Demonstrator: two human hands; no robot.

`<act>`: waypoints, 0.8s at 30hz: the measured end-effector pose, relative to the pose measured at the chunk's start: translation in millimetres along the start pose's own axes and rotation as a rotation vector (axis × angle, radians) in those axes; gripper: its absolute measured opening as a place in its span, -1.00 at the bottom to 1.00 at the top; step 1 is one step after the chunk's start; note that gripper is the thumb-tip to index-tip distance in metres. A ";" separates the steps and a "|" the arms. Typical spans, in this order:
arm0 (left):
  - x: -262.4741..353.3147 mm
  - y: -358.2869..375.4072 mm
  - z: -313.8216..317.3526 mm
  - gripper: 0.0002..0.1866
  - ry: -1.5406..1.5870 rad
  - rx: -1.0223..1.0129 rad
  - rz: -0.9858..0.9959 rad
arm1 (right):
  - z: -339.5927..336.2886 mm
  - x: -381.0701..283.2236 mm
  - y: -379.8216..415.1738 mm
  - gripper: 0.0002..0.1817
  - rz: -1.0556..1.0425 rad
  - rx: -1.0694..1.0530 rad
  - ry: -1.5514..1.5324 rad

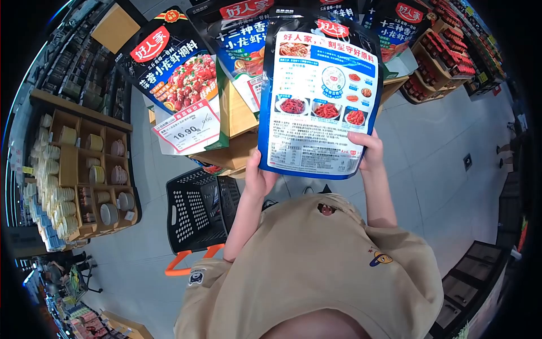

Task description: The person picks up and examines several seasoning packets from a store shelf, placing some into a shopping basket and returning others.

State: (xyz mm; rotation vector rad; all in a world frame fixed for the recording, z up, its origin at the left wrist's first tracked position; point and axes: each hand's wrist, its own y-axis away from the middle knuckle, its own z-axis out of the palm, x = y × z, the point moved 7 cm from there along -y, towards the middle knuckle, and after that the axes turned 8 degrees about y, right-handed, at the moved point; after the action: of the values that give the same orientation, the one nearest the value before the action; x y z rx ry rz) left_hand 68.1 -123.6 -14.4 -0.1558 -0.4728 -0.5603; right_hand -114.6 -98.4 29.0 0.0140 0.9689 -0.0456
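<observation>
Forward, both hands (261,176) grasping a blue pouch (322,101) at its lower sides, forearms (241,217) outstretched.

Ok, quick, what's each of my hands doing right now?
Left hand: gripping the blue pouch at its lower left edge, fingers mostly hidden.
Right hand: gripping the same pouch at its lower right, thumb on the printed face.

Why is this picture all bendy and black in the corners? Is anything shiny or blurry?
Head view: black fills the corners, and the wooden shelves at the side lean and curve, probably from a very wide lens; head view again: the floor looks softly shiny, and the held packet's tiniest print is too fuzzy to read, though its big red letters look clear.
</observation>
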 end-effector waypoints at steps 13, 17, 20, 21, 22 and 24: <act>16.9 6.7 22.7 -0.62 -0.518 -0.051 0.130 | 1.1 7.9 7.4 -0.44 -0.004 0.010 0.065; 18.3 9.0 16.0 -0.64 -0.453 -0.025 0.122 | 7.9 12.8 11.4 -0.45 -0.064 -0.125 -0.253; 20.6 12.7 9.7 -0.66 -0.373 0.012 0.106 | 11.8 16.2 15.5 -0.45 -0.105 -0.220 -0.430; 22.2 13.9 9.5 -0.66 -0.357 0.022 0.131 | 18.3 15.2 17.7 -0.39 -0.110 -0.210 -0.397; 25.0 14.3 7.9 -0.67 -0.341 0.031 0.157 | 23.7 18.3 18.7 -0.39 -0.116 -0.204 -0.396; 27.6 15.1 3.7 -0.66 -0.355 0.034 0.167 | 23.9 19.8 20.9 -0.31 -0.223 -0.020 0.011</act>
State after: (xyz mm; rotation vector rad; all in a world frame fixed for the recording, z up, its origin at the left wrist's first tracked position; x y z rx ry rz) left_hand 95.4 -123.0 1.7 -0.2616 -0.8059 -0.3600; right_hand -82.8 -78.9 26.1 -0.1119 0.9783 -0.2411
